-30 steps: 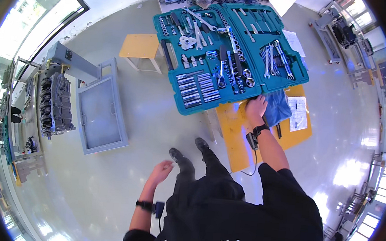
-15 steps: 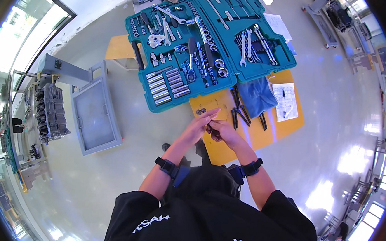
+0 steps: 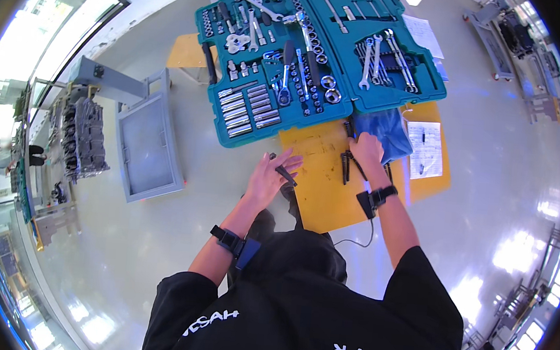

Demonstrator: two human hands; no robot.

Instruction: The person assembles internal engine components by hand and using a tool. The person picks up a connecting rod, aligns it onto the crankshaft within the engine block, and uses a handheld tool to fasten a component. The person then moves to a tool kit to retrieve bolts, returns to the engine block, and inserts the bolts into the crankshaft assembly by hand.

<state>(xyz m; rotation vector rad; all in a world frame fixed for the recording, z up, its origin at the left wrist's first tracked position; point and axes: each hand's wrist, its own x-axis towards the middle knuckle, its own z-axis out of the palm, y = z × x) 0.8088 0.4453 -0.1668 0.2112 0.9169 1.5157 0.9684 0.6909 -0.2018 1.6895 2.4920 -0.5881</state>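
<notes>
My left hand (image 3: pixel 267 182) is held just off the near left edge of the yellow table (image 3: pixel 330 205). A short dark rod, bolt-like in shape (image 3: pixel 286 174), lies across its fingers, with the thumb side up. Over the table, my right hand (image 3: pixel 368 153) has its fingers curled down onto a group of black bolt-like rods (image 3: pixel 345 168). What is between those fingers is hidden. Right beside this hand lies a blue cloth or pouch (image 3: pixel 395 137), and a written sheet (image 3: pixel 424 150) rests farther right with a dark pen on it.
A large teal tool case (image 3: pixel 338 107) lies opened out beyond my hands, holding sockets, ratchets and wrenches (image 3: pixel 368 63). A grey framed stand (image 3: pixel 154 145) with an engine block (image 3: pixel 85 137) is on the left. A cable hangs near my right wrist.
My hands were together at the table's near left edge and have parted. The right one has moved right to the black rods; the left keeps a dark rod and has drawn slightly left.
</notes>
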